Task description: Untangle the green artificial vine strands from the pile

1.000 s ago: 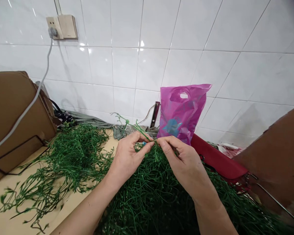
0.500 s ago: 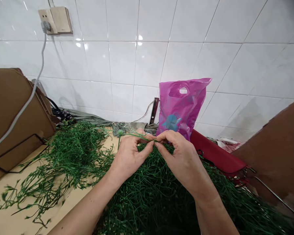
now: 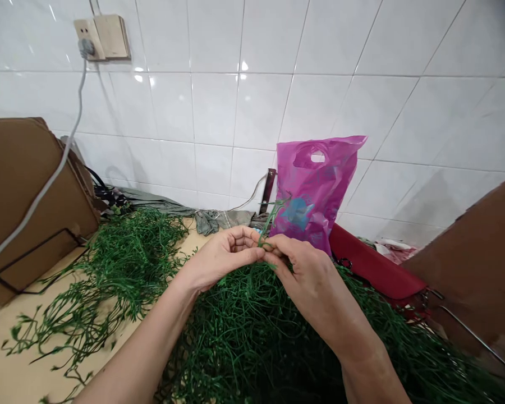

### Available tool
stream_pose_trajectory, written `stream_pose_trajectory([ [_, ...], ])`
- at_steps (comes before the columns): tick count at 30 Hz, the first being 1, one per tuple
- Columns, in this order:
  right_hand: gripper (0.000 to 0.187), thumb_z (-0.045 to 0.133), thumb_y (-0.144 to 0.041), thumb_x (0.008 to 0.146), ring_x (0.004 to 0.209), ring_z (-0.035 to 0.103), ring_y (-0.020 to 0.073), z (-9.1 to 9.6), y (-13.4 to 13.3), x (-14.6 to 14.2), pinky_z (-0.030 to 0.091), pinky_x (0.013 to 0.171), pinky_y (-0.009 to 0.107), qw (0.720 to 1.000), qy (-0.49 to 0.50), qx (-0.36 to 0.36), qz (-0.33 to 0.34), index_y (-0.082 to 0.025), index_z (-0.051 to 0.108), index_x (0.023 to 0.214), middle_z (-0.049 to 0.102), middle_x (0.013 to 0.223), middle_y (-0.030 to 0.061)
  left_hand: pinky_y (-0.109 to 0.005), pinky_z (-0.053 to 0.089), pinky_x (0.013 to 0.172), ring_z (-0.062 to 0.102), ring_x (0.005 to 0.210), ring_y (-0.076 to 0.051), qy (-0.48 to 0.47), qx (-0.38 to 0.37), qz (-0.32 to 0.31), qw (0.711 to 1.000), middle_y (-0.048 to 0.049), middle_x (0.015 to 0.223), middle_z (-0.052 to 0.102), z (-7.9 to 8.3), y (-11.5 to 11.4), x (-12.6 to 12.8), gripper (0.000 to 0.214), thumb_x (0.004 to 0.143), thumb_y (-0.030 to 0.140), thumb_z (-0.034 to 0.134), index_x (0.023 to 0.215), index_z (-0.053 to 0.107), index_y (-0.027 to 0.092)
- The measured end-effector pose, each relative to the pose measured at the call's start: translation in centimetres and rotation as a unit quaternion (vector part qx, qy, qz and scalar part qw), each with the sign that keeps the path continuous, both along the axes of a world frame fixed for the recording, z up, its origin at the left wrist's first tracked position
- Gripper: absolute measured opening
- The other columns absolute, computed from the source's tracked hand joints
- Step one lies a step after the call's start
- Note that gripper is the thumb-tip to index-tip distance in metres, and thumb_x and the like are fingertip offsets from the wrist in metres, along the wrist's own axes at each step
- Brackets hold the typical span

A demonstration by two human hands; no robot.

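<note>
A thin green stem [image 3: 271,219], with small leaf-like tips, stands up between my hands in front of the pink bag. My left hand [image 3: 225,255] pinches its lower part between thumb and curled fingers. Thumb and forefinger of my right hand [image 3: 307,269] close on the same stem from the other side, with the fingertips of both hands almost touching. Below them spreads a large heap of similar green stems [image 3: 244,331], partly covered by my forearms. A smaller pile of the stems [image 3: 134,264] lies to the left on the tan surface.
Against the white tiled wall stands a pink plastic bag [image 3: 320,179]. A red bag [image 3: 379,269] lies to its right, beside brown cardboard [image 3: 475,264]. On the left are a cardboard box [image 3: 29,185], a black wire frame [image 3: 33,255] and a hanging grey cable [image 3: 63,163].
The stem, which lay leftward over my left hand, now points upward between my hands. My left hand has turned, its fingers curling more visibly. The view has shifted slightly.
</note>
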State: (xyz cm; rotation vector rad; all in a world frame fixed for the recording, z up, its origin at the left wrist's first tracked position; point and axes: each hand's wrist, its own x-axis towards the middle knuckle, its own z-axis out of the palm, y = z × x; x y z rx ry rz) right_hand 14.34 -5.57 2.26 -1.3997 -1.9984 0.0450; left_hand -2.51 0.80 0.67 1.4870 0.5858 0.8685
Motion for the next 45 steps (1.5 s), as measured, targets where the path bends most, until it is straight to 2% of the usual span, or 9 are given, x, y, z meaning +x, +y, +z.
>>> stream_pose_trajectory([
  [6, 0.023, 0.045, -0.015, 0.1, 0.068, 0.057, 0.0196, -0.7, -0.2, 0.6, 0.033, 0.064, 0.032, 0.987, -0.162, -0.014, -0.006, -0.021, 0.059, 0.082, 0.066, 0.078, 0.0037, -0.027, 0.044, 0.071, 0.058, 0.077, -0.014, 0.183, 0.216, 0.038, 0.958, -0.0017, 0.086, 0.065, -0.6, 0.0, -0.3, 0.011, 0.09, 0.02, 0.058, 0.1, 0.063, 0.017],
  [12, 0.028, 0.048, -0.022, 0.099, 0.056, 0.046, 0.0123, -0.2, 0.5, 3.4, 0.031, 0.055, 0.026, 0.98, -0.075, -0.157, 0.093, -0.021, 0.051, 0.071, 0.054, 0.063, -0.0043, -0.027, 0.047, 0.08, 0.064, 0.085, -0.016, 0.212, 0.381, 0.017, 0.9, -0.0019, 0.091, 0.074, -0.7, -0.3, 0.3, 0.013, 0.092, 0.014, 0.058, 0.094, 0.07, 0.019],
  [15, 0.032, 0.049, -0.038, 0.101, 0.062, 0.051, 0.0125, 0.3, 0.5, 4.9, 0.039, 0.058, 0.024, 0.953, 0.029, -0.208, 0.219, -0.02, 0.057, 0.075, 0.058, 0.067, -0.0023, -0.029, 0.047, 0.082, 0.065, 0.085, -0.018, 0.157, 0.371, 0.049, 0.914, -0.003, 0.09, 0.075, -1.6, 0.4, 0.7, 0.014, 0.09, 0.015, 0.06, 0.092, 0.073, 0.02],
  [19, 0.04, 0.047, -0.049, 0.102, 0.06, 0.057, 0.0124, 1.7, -1.4, 5.2, 0.046, 0.065, 0.026, 0.871, 0.139, -0.188, 0.433, -0.02, 0.066, 0.082, 0.064, 0.064, -0.0002, -0.031, 0.047, 0.082, 0.065, 0.082, -0.019, 0.02, 0.197, 0.212, 0.957, -0.0041, 0.082, 0.074, -3.5, 3.0, 0.4, 0.005, 0.077, 0.016, 0.072, 0.081, 0.074, 0.018],
  [25, 0.018, 0.057, -0.032, 0.097, 0.081, 0.067, 0.0146, 2.2, -2.9, 4.4, 0.051, 0.075, 0.026, 0.975, 0.005, -0.167, 0.148, -0.024, 0.072, 0.09, 0.073, 0.088, 0.001, -0.027, 0.051, 0.078, 0.065, 0.077, -0.013, -0.101, 0.041, 0.212, 0.971, -0.0004, 0.083, 0.07, -3.0, 3.5, -0.3, 0.028, 0.076, 0.04, 0.078, 0.092, 0.07, 0.018],
  [28, 0.014, 0.057, -0.031, 0.096, 0.098, 0.065, 0.0184, 1.4, -2.1, 4.0, 0.05, 0.089, 0.032, 0.995, 0.005, -0.084, 0.048, -0.026, 0.07, 0.099, 0.072, 0.105, 0.0015, -0.022, 0.05, 0.074, 0.062, 0.072, -0.009, -0.169, -0.086, 0.157, 0.969, 0.0021, 0.078, 0.068, -1.9, 2.1, 0.2, 0.038, 0.061, 0.038, 0.091, 0.086, 0.072, 0.018],
  [31, 0.016, 0.054, -0.032, 0.098, 0.102, 0.065, 0.0186, 1.0, -1.5, 2.9, 0.049, 0.092, 0.033, 0.998, 0.047, -0.039, 0.013, -0.026, 0.068, 0.103, 0.071, 0.109, 0.0016, -0.019, 0.048, 0.07, 0.059, 0.069, -0.008, -0.187, -0.122, 0.117, 0.968, 0.0029, 0.074, 0.068, -1.1, 1.0, 0.7, 0.039, 0.057, 0.037, 0.094, 0.085, 0.072, 0.018],
  [39, 0.022, 0.051, -0.04, 0.1, 0.098, 0.064, 0.0186, 1.3, -1.5, 0.4, 0.049, 0.092, 0.032, 0.987, 0.133, 0.081, -0.036, -0.023, 0.066, 0.106, 0.07, 0.107, 0.0035, -0.02, 0.042, 0.065, 0.052, 0.065, -0.007, -0.157, 0.021, 0.103, 0.982, 0.0046, 0.069, 0.059, 0.3, -0.4, 0.8, 0.018, 0.074, 0.028, 0.084, 0.081, 0.072, 0.017],
  [45, 0.032, 0.068, -0.036, 0.087, 0.103, 0.067, 0.0228, 1.2, -2.2, -0.9, 0.051, 0.09, 0.036, 0.991, 0.13, -0.021, 0.011, -0.025, 0.064, 0.118, 0.073, 0.114, 0.0044, -0.023, 0.039, 0.061, 0.05, 0.063, -0.01, -0.077, 0.122, 0.131, 0.981, 0.0037, 0.066, 0.058, 1.0, -2.2, 0.7, 0.019, 0.075, 0.03, 0.08, 0.079, 0.067, 0.017],
])
